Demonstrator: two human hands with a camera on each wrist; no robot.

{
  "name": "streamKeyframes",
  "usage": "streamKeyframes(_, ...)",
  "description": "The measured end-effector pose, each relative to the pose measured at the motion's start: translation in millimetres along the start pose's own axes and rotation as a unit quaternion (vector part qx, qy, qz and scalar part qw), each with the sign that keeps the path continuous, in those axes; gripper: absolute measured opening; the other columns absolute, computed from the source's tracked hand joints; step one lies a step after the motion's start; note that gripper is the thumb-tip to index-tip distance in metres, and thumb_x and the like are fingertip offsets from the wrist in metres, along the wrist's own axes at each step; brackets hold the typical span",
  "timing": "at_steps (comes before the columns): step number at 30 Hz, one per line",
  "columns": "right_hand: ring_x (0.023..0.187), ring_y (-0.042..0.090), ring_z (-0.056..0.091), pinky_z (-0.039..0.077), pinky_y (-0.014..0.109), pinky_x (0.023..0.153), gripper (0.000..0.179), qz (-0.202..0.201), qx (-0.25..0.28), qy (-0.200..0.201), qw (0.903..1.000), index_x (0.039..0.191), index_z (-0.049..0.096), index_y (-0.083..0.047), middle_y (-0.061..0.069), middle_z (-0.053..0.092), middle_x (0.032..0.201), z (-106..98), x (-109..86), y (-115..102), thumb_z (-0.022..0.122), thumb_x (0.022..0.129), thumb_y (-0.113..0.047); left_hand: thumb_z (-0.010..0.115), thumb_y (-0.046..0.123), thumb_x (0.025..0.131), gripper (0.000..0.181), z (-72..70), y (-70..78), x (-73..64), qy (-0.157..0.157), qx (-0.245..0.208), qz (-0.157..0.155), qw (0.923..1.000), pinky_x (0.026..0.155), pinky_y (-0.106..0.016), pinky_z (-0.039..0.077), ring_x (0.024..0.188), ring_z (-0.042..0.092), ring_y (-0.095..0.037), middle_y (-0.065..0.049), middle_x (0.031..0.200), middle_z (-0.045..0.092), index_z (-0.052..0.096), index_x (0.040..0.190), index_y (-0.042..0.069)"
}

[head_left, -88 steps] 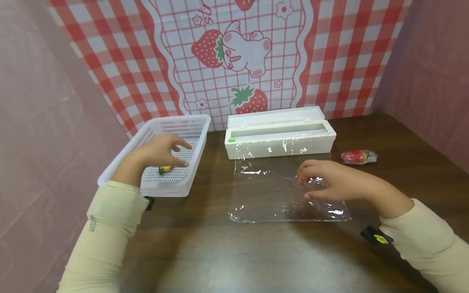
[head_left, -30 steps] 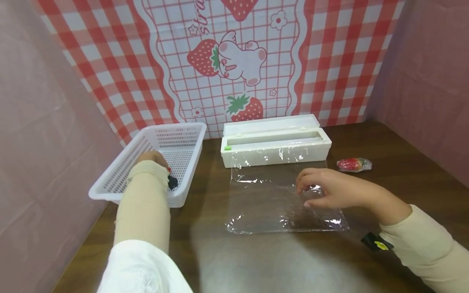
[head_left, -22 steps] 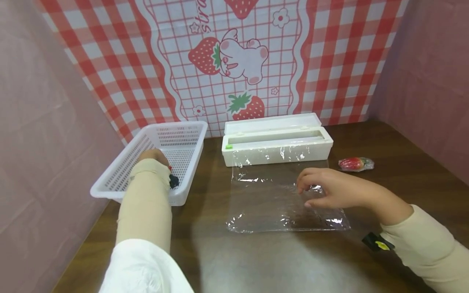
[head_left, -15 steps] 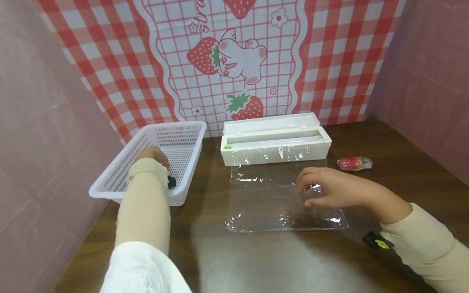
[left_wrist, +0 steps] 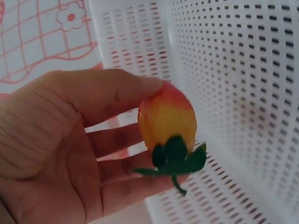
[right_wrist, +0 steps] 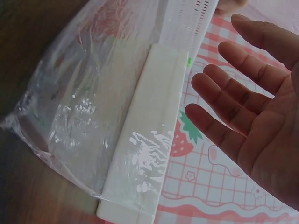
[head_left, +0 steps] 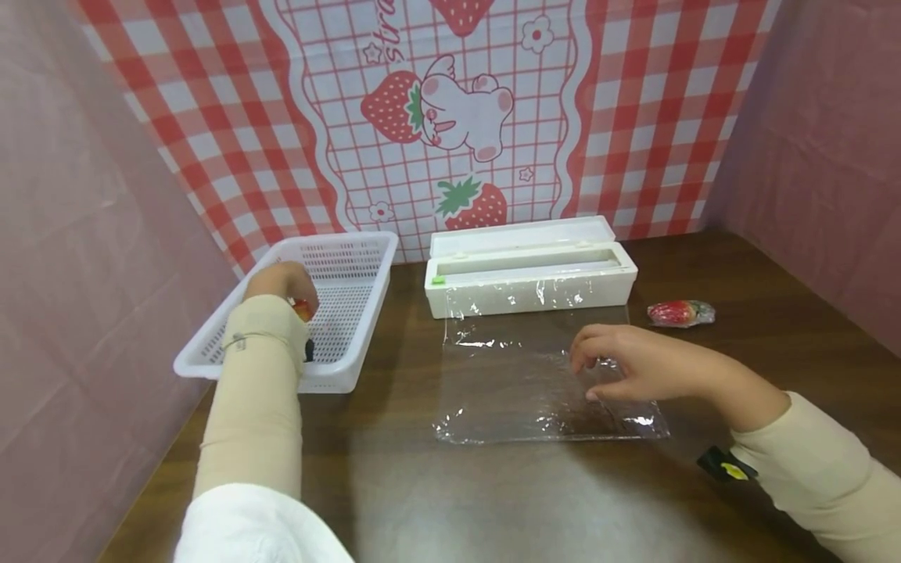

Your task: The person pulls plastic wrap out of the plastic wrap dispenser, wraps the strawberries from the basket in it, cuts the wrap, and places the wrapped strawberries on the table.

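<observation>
Toy strawberry point(left_wrist: 169, 119), pinched by left hand point(left_wrist: 79, 135), white basket point(left_wrist: 224, 182) behind

You hold a small, rounded, red-and-yellow toy-like fruit point(left_wrist: 170, 116) in your left hand point(left_wrist: 70, 140), your thumb tip against its red upper end and your other fingers reaching behind it. Below the yellow part spreads a dark green leafy cap point(left_wrist: 175, 158), its short curved stem point(left_wrist: 180, 185) pointing down. Behind your fingertips and to the right of the picture stands a white perforated plastic basket point(left_wrist: 233, 70), rows of holes across its walls. At the upper left, beyond your thumb, you have a white cloth point(left_wrist: 28, 42) printed with pink-red grid lines and a flower point(left_wrist: 71, 17).
</observation>
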State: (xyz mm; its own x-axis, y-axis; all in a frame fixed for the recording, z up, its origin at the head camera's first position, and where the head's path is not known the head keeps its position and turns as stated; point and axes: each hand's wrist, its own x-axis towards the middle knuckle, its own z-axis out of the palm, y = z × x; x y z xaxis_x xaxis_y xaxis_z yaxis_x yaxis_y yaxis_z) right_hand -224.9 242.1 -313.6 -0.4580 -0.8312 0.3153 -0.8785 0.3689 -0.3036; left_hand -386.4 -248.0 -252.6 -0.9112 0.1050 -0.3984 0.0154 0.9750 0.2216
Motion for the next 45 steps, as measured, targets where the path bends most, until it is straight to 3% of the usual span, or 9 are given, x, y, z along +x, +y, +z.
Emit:
streamKeyframes(10,0.088,0.010,0.057,0.054,0.033,0.073,0.028,0.011,-0.009,-0.013,0.9998,0.100,0.065,-0.018,-0.008,0.058,0.103,2.6,2.4,-2.7,0.080,0.078,-0.011,0.073,0.011,0.079,0.026,-2.9,8.0,-15.8,0.002,-0.056,0.030,0.9980,0.071,-0.040,0.059,0.080,0.060,-0.025,-0.012,0.083,0.064,0.068,0.099,-0.006)
streamKeyframes(18,0.088,0.009,0.057,0.054,0.033,0.073,0.028,0.011,-0.008,-0.014,0.9998,0.100,0.065,-0.019,-0.009,0.058,0.103,3.2,2.5,-3.3,0.081,0.077,-0.011,0.076,0.012,0.080,0.033,-7.3,23.7,-34.5,0.049,-0.060,0.038,0.9962,0.075,-0.040,0.058,0.089,0.061,-0.030,-0.016,0.100,0.065,0.068,0.109,-0.001)
streamKeyframes(25,0.088,0.007,0.056,0.053,0.032,0.073,0.028,0.011,-0.005,-0.014,0.9998,0.100,0.065,-0.019,-0.009,0.058,0.103,4.2,1.9,-3.8,0.081,0.078,-0.012,0.077,0.015,0.081,0.036,-8.1,37.4,-37.0,0.072,-0.032,0.110,0.9908,0.075,-0.040,0.058,0.086,0.064,-0.026,-0.013,0.104,0.069,0.070,0.114,0.004)
streamKeyframes(31,0.089,0.005,0.055,0.054,0.031,0.074,0.027,0.024,-0.002,-0.020,0.9995,0.100,0.066,-0.019,-0.009,0.058,0.103,2.8,2.2,-5.3,0.081,0.078,-0.013,0.080,0.017,0.078,0.042,-4.7,48.6,-41.3,0.088,-0.031,0.147,0.9847,0.078,-0.038,0.057,0.089,0.063,-0.026,-0.011,0.109,0.068,0.070,0.118,0.008)
streamKeyframes(39,0.088,0.009,0.057,0.054,0.032,0.073,0.028,0.018,0.005,-0.020,0.9996,0.101,0.066,-0.019,-0.008,0.059,0.103,3.8,1.0,-5.1,0.080,0.078,-0.011,0.078,0.010,0.077,0.039,0.9,71.4,-51.0,0.087,-0.015,0.214,0.9728,0.074,-0.036,0.058,0.084,0.064,-0.025,-0.012,0.103,0.070,0.070,0.115,0.003)
streamKeyframes(45,0.086,0.011,0.058,0.054,0.032,0.072,0.029,0.010,0.006,-0.015,0.9998,0.100,0.065,-0.018,-0.007,0.059,0.103,7.0,-0.2,-4.0,0.080,0.077,-0.009,0.077,0.011,0.077,0.037,8.5,93.4,-59.1,0.080,0.013,0.251,0.9646,0.066,-0.033,0.058,0.078,0.064,-0.023,-0.010,0.098,0.069,0.071,0.113,0.006)
